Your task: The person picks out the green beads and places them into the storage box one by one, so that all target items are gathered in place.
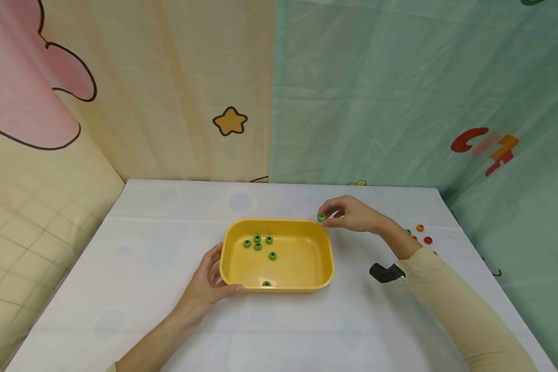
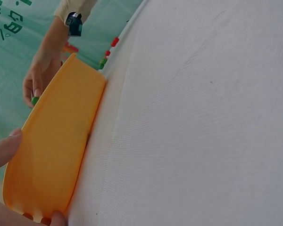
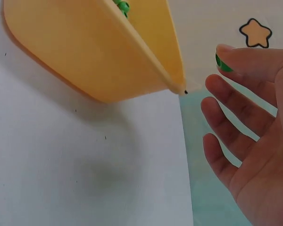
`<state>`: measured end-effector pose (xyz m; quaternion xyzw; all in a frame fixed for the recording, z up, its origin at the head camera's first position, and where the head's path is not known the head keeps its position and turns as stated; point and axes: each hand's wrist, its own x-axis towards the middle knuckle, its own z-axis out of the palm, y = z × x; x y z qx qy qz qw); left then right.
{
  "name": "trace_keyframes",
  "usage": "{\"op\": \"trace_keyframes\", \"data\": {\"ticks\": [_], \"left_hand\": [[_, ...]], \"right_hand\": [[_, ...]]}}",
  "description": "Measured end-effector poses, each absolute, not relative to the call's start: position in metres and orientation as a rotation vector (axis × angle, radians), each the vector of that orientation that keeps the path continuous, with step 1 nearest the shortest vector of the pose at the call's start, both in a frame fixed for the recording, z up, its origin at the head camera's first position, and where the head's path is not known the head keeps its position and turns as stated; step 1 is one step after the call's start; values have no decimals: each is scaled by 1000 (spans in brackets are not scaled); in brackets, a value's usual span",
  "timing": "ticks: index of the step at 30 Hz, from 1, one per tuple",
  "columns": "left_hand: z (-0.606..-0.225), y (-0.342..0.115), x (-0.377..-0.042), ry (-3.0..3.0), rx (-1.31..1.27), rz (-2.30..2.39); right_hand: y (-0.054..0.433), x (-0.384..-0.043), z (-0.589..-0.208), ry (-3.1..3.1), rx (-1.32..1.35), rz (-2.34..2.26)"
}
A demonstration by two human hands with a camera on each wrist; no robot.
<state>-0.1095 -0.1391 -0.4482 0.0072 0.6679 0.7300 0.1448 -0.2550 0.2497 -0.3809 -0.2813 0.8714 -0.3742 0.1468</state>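
A yellow plastic tray (image 1: 302, 266) stands on the white table with several green beads (image 1: 258, 246) on its floor. My left hand (image 1: 209, 281) grips the tray's left end, thumb over the near rim. In the left wrist view the thumb lies on the rim of the orange-looking tray (image 2: 52, 146) and fingertips show at its lower end. Between thumb and forefinger my right hand (image 1: 353, 214) pinches one green bead (image 1: 321, 218), just off the tray's far right corner. In the right wrist view this bead (image 3: 222, 63) shows between the fingertips, the other fingers spread loosely.
Loose red and orange beads (image 1: 428, 240) and a green one lie on the table at the right, partly behind the right forearm. The right wrist carries a black camera mount (image 1: 385, 273). Printed curtains (image 1: 353, 103) hang behind the white table (image 1: 158, 222).
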Motion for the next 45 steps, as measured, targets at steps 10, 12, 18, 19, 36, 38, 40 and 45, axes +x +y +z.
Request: {"op": "trace_keyframes", "data": {"ticks": [10,12,18,19,36,38,40,45], "left_hand": [[-446,-139,-109,1896,62,2132],[-446,-139,-109,1898,59,2130],[-446,-139,-109,1898,45,2128],[-446,-139,-109,1897,44,2128],[-449,-139,-109,1914,53,2105],[-450,-140,-110,1910,56,2106],[-450,-140,-110,1909,47,2105],[-451,-140,-110,1919,37,2094]], "right_hand": [[223,-254,-376,2436,-886,-1085],[217,-255,-376,2428,-900,-1076],[201,-257,-380,2390,-937,-1086],[199,-257,-380,2386,-946,-1087],[174,-262,-387,2413,-1041,-1120],[175,-262,-388,2416,-1040,-1116],[177,-262,-389,2421,-1044,-1117],[185,-260,-390,2430,-1030,-1135]]}}
